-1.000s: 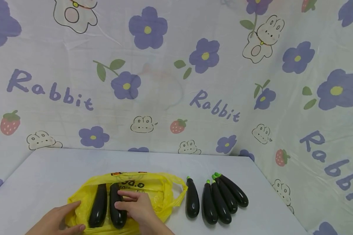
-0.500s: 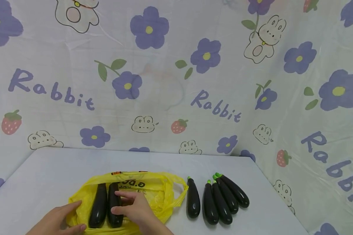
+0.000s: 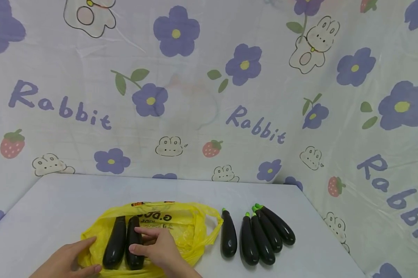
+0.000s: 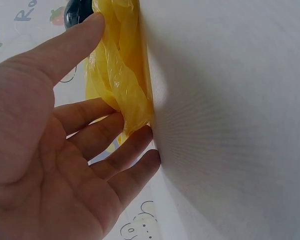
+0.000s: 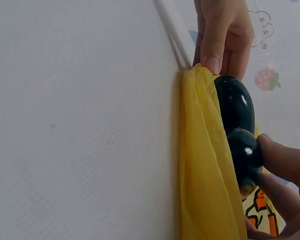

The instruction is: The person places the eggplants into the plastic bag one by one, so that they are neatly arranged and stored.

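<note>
A yellow plastic bag (image 3: 174, 220) lies on the table with its mouth spread toward me. Inside it, side by side, are two dark eggplants, a left eggplant (image 3: 114, 247) and a right eggplant (image 3: 134, 224). My right hand (image 3: 163, 247) holds the right eggplant, thumb and index finger on its side; the right wrist view shows the thumb (image 5: 284, 157) against its round end. At the bag's left edge rests my left hand (image 3: 64, 260), fingers spread and loosely bent. In the left wrist view its fingertips (image 4: 110, 105) touch the yellow plastic. The eggplants' stem ends are hidden under the bag.
Right of the bag lies a single eggplant (image 3: 229, 235) with a green stem, close to the bag's handle (image 3: 214, 231). Several more eggplants (image 3: 261, 241) lie grouped beside it. A patterned curtain (image 3: 195, 96) hangs behind the white table (image 3: 90, 189).
My right hand has shifted the right eggplant a little to the left, closer to the left eggplant. My left hand has stayed at the bag's edge.
</note>
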